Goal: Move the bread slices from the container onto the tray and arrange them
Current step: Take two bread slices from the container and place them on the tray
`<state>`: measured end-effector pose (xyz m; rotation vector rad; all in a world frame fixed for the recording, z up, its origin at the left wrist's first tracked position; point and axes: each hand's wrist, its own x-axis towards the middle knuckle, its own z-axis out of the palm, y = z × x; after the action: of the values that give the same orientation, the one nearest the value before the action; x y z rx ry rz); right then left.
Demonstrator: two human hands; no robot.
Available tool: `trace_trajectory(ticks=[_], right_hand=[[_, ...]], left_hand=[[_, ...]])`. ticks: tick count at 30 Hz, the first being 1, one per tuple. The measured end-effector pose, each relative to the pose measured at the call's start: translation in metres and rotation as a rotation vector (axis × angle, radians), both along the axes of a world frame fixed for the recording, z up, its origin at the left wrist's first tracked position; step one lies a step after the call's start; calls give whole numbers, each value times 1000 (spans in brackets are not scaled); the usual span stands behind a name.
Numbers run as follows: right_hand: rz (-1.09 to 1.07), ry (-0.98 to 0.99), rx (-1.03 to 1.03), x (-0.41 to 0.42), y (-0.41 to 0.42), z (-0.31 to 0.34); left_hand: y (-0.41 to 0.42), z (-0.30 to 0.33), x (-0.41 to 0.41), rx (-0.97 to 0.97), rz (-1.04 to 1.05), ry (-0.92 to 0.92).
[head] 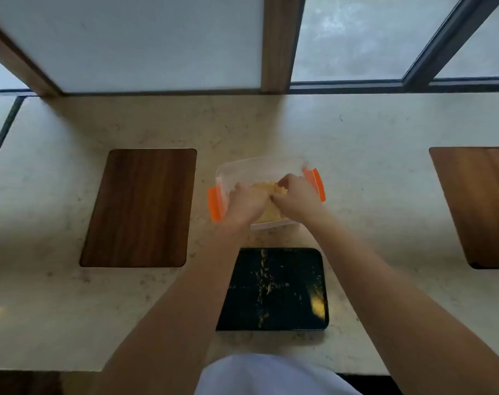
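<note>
Head view — container (259,169) long axis left-right, both hands (247,203) inside.

One container (259,166), one tray (274,289) — two boards (137,206) (wooden).

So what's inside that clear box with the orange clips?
Tan bread shows inside the box, with both hands, left and right, reaching in. The hands cover most of it, so how many slices is hidden.
</note>
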<state>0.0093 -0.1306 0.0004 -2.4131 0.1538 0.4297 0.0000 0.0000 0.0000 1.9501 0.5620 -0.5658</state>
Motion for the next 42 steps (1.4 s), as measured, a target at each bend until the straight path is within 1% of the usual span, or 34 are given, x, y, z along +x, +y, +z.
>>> trace_trajectory(ticks=[3,6,12,15,17,19,21,24,28,31,33,36,40,42], right_hand=[[50,163,-92,17,1,-9],[44,259,-106,22,3,-20],[67,295,-45,24,6,-31],[42,332,-18,26,6,-33],[12,342,3,27,6,-31],[-22,324,38,26,5,-28],[-56,289,74,26,4,-23],[-85,201,100,23,-2,-9],[-134,-34,159,7,-9,19],[-139,-146,288,-20,-11,40],[-124,-123,418,-43,-13,51],[-63,-17,522,-76,-12,56],[-29,143,572,-113,-8,45],[-17,197,565,-127,-8,39]], left_hand=[[-4,-12,17,34,6,127],[-6,-23,26,36,17,176],[-8,-37,30,12,102,219],[-7,-41,32,17,131,240],[-5,-44,30,74,127,214],[-7,-43,28,89,122,157],[-6,-37,26,50,120,90],[-2,-19,24,-7,118,37],[3,22,8,-211,191,-74],[16,51,-20,-320,174,-164],[28,63,-44,-346,156,-182],[46,65,-84,-425,148,-138],[62,44,-129,-465,184,-36],[68,31,-145,-520,213,19]])
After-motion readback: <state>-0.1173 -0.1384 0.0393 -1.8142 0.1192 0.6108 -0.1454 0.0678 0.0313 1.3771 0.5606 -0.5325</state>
